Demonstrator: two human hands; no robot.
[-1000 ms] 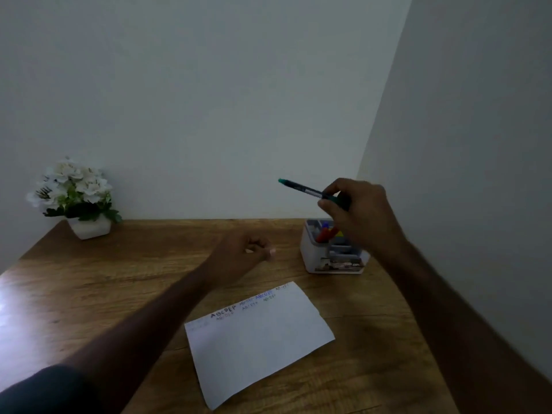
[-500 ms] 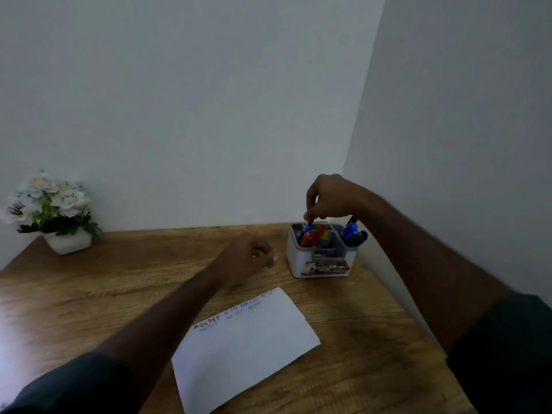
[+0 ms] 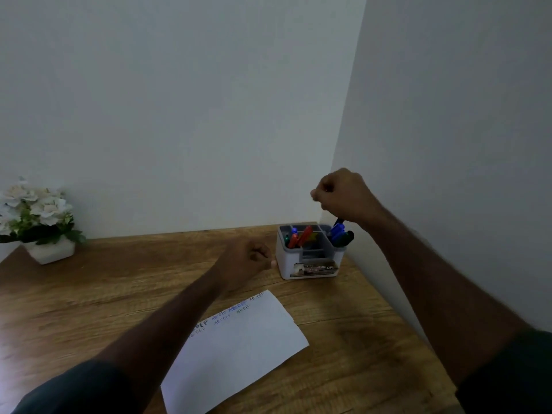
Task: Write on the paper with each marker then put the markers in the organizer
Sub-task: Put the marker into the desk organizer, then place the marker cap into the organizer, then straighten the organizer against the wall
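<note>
Wood grain is running across the desk (image 3: 89,309) where we are working, and the white paper (image 3: 239,348) is lying flat on it near the front edge, tilted, with rows of small lettering along its far edge. Our left hand (image 3: 245,261) is hovering over the desk just beyond the paper, its fingers curled into a loose fist that is holding nothing we can make out. Our right hand (image 3: 340,195) is hanging in the air above the organizer (image 3: 310,264), fingers curled in tight; whether anything is pinched inside them we cannot tell.

The organizer is sitting at the far right corner of the desk, close to both walls. The markers (image 3: 301,237) are standing inside it: red, blue and green ones are leaning in the left compartment, and blue and dark ones (image 3: 340,234) are leaning in the right compartment, directly under our right wrist.

White flowers in a small white pot (image 3: 49,251) are standing at the far left of the desk, well apart from everything else.
</note>
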